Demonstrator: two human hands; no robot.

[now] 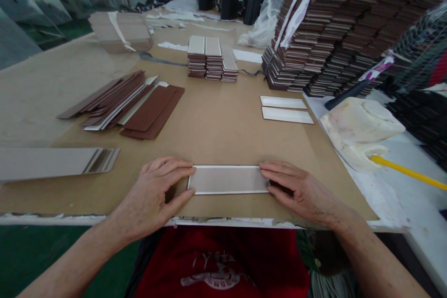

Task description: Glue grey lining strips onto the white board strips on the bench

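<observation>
A grey rectangular card with a white border [228, 179] lies flat near the front edge of the brown worktable [216, 125]. My left hand [157, 191] rests at its left end, fingers stretched flat and touching the short edge. My right hand [296, 186] presses on the card's right end, fingers flat and together. Neither hand grips anything.
Brown strips fanned out [122, 102] lie left of centre, grey board strips [56, 162] at the near left. Two white-edged cards [284, 108] lie to the right, small stacks [211, 58] behind, tall brown stacks [335, 37] at the back right. A cloth and yellow-handled tool [363, 132] sit right. A person works far back.
</observation>
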